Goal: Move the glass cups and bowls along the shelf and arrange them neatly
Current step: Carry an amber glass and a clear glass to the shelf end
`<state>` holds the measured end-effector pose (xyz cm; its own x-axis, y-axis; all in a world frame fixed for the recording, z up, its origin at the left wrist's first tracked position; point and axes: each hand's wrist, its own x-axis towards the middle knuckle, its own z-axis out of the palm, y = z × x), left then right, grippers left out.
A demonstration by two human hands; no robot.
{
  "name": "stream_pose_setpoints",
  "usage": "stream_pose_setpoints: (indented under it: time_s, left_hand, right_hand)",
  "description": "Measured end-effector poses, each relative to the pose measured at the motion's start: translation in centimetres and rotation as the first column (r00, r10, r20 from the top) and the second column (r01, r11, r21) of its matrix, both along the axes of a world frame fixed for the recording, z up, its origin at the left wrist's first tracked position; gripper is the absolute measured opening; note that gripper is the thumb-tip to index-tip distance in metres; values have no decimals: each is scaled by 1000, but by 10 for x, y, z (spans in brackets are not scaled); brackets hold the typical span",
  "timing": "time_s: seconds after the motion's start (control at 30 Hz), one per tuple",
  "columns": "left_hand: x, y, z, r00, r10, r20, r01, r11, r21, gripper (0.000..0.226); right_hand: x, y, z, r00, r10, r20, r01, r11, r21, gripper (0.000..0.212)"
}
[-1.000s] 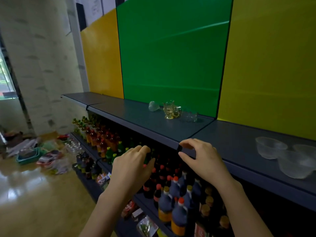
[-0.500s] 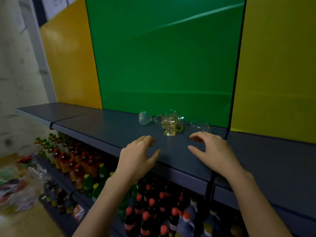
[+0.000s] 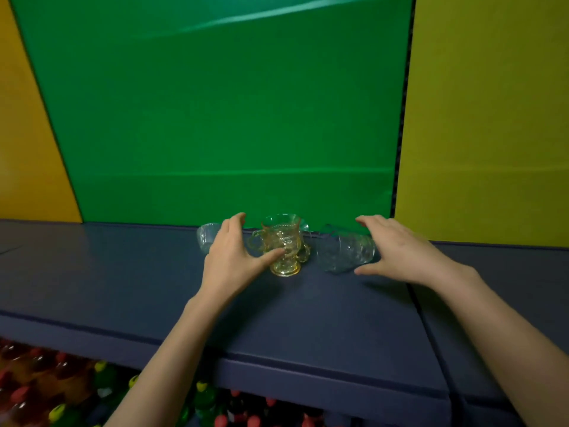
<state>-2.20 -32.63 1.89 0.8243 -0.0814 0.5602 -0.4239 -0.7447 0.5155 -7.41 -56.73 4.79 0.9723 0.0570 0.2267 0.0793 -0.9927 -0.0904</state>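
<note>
From the head camera, 2 bare forearms are reaching over the front lip of a dark blue-grey shelf board (image 3: 129, 272) toward 3 pieces of glassware sitting at its back edge. The left hand (image 3: 229, 257) is spreading wide, fingers curving upward and thumb stretching rightward so that its tip is touching the lower body of a yellow-tinted, patterned glass cup with 2 side handles and a footed base (image 3: 281, 245); this cup is standing upright just to the right of that hand, not yet enclosed by it. Behind the left hand's fingers, partly hidden, a small clear glass cup (image 3: 204, 237) is lying on its side with its mouth facing left. The right hand (image 3: 400, 251) is likewise cupping loosely, palm facing left, fingers arching over and thumb lying low, framing a clear faceted glass tumbler (image 3: 346, 251) that is lying on its side just to the left of that palm; whether the fingers are actually touching the glass cannot be told. The tumbler is resting between the 2 hands, just beside the yellow cup. Beyond both hands a green back panel (image 3: 215, 103) is rising, with yellow panels (image 3: 492, 118) flanking it. Below the wrists, under the shelf, blurred bottles with red and yellow caps (image 3: 61, 396) are crowding a lower tier.
</note>
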Motion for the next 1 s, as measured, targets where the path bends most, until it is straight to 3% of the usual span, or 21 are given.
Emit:
stream_pose_setpoints:
  time_s: [0.13,0.27,0.57,0.77,1.0]
  left_hand:
    - [30,6,4,986,-131,-101,123,989,-82,105]
    - [51,6,9,959,-236,-155,212,965,-156,103]
    - [73,0,9,878,-429,-213,377,893,-245,84]
    - [78,-4,7,863,-463,-201,402,872,-280,81]
    - [74,-8,4,878,-455,-150,393,863,-319,71]
  right_hand:
    - [30,10,-7,995,2,-96,3,999,54,113]
    - [47,16,-14,992,29,-124,-11,989,148,115]
    - [36,26,-15,987,-148,65,146,989,31,99]
    - [7,27,-23,937,-314,154,235,892,386,97]
    - [-28,30,-37,887,-441,140,150,560,815,72]
